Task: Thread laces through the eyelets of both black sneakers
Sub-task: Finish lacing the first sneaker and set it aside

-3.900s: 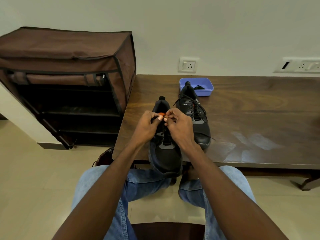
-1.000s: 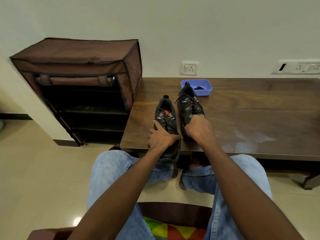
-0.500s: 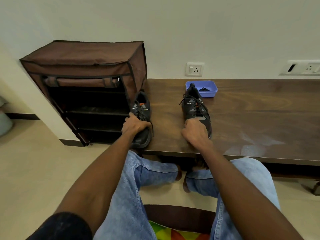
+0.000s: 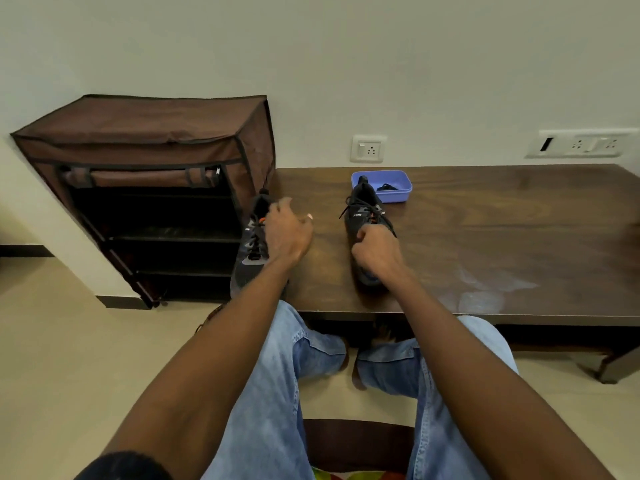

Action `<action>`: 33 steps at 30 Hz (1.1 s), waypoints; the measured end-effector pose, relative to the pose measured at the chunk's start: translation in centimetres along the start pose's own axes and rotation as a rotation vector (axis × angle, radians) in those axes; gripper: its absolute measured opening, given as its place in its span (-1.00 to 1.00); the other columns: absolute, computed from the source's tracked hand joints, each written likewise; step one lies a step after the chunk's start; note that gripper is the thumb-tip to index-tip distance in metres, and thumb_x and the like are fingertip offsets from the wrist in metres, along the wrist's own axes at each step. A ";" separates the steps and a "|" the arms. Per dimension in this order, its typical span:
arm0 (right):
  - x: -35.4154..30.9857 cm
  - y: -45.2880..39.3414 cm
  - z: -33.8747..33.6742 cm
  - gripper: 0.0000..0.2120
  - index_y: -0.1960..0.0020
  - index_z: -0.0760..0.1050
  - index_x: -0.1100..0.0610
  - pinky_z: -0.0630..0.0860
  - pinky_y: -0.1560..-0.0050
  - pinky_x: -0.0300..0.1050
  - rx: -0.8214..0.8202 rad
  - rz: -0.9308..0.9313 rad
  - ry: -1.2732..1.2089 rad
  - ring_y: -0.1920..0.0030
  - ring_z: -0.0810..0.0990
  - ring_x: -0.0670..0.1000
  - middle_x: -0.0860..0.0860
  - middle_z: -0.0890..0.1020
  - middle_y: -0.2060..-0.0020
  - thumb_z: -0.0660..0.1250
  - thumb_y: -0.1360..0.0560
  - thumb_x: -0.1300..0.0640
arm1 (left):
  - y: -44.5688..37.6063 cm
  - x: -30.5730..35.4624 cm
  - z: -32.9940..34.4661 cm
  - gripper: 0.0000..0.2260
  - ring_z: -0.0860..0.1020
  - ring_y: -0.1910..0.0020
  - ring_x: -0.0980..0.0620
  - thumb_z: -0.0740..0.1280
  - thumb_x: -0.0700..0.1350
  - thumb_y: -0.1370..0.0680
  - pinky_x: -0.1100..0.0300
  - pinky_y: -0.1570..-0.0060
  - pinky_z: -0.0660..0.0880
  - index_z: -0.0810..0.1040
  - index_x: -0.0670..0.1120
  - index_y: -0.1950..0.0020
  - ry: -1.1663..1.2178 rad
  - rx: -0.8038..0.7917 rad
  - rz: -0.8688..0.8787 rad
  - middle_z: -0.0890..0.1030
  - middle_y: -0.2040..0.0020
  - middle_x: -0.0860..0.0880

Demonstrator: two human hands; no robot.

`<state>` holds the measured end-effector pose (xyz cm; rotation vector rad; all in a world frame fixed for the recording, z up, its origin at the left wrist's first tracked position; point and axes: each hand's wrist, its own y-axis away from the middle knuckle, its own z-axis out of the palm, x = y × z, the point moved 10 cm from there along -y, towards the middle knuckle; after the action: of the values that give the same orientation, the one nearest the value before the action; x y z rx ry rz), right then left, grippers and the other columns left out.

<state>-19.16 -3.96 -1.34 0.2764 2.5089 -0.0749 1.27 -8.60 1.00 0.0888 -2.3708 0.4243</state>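
Note:
Two black sneakers with black laces and orange tongues lie on the dark wooden table [image 4: 502, 237]. The left sneaker [image 4: 251, 251] sits at the table's left edge, its toe hanging over the near corner. My left hand [image 4: 287, 233] lies against that shoe's right side, fingers reaching forward and thumb sticking out away from it. The right sneaker [image 4: 363, 213] points at the wall, its heel touching a blue tray. My right hand [image 4: 377, 254] grips its forefoot with curled fingers, hiding the lower laces and toe.
The blue plastic tray [image 4: 401, 199] at the back of the table holds a small black lace piece [image 4: 384, 187]. A brown fabric shoe rack [image 4: 145, 188] with dark shelves stands against the table's left end. Wall sockets sit above the table. My knees are under the front edge.
Both hands left the lacing and parted the shoes. The left sneaker slid to the table's left edge. My left hand has since shifted off its top to its right side and loosened.

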 end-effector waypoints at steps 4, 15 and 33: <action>3.4 -2.1 -2.4 -0.83 -0.05 0.57 0.17 0.58 0.01 0.06 -0.005 0.117 -0.033 -0.03 0.61 0.15 0.13 0.63 -0.01 0.28 -0.49 0.22 | 1.3 2.0 7.0 -0.73 0.53 -0.08 -0.07 0.38 -0.09 -0.51 0.07 -0.01 0.49 0.49 -0.09 -0.19 0.102 -0.338 -0.114 0.57 -0.16 -0.10; 9.6 -7.3 0.2 -0.73 -0.04 0.60 0.22 0.53 0.12 0.00 -0.173 0.295 -0.146 0.12 0.56 0.08 0.11 0.63 0.09 0.48 -0.48 0.04 | 1.9 3.9 14.2 -0.83 0.58 -0.02 0.01 0.41 -0.09 -0.59 0.27 0.27 0.55 0.55 -0.13 -0.11 0.332 -0.699 -0.277 0.60 -0.20 -0.17; 5.6 -4.8 1.4 -0.83 0.07 0.66 0.25 0.57 0.08 0.01 -0.201 0.130 -0.040 0.07 0.67 0.14 0.16 0.70 0.13 0.36 -0.55 0.16 | 2.8 -2.6 10.9 -0.53 0.61 -0.05 -0.11 0.58 0.04 -0.40 -0.02 0.04 0.66 0.56 -0.16 -0.18 0.197 -0.845 -0.433 0.60 -0.06 -0.13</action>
<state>-23.82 -7.80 -5.76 0.3499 2.4293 0.2210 -4.33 -9.62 -9.02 0.1505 -2.0719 -0.7379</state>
